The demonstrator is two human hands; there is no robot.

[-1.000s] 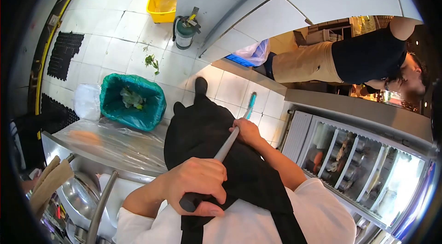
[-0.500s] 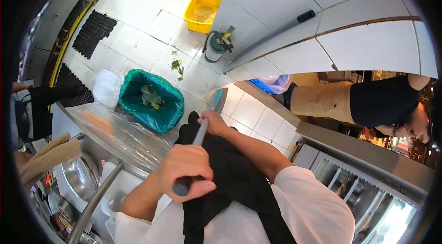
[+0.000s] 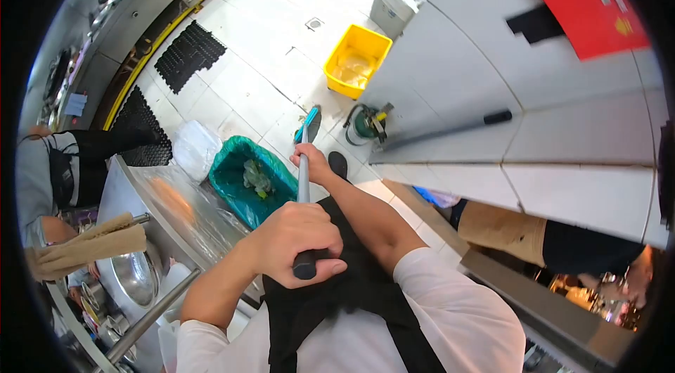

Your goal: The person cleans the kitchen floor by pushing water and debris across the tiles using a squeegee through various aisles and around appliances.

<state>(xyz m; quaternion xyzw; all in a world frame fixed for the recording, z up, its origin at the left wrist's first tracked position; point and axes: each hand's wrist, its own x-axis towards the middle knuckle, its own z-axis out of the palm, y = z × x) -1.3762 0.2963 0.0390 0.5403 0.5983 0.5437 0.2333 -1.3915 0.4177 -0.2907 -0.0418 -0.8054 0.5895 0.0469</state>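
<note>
A broom with a grey handle [image 3: 304,179] runs forward from my body to the tiled floor. My left hand [image 3: 301,241] is wrapped round the black end of its handle, close to my chest. Further down, my right hand [image 3: 313,162] grips the same handle. The broom's teal head [image 3: 308,124] is at the floor, beside a few green scraps that it partly hides. Left of the handle stands a bin lined with a teal bag [image 3: 223,175], with pale leafy waste [image 3: 256,177] inside.
A yellow bucket [image 3: 385,46] and a green cylinder [image 3: 362,124] stand ahead near the tiled wall. A steel counter [image 3: 151,197] is on my left. One person [image 3: 88,162] stands at far left, another [image 3: 576,246] beyond the wall on the right. Black mats [image 3: 188,56] lie ahead.
The broom head has moved forward and left, from beside my feet to the green scraps. Both hands keep their hold. My view has shifted, showing more of the right wall.
</note>
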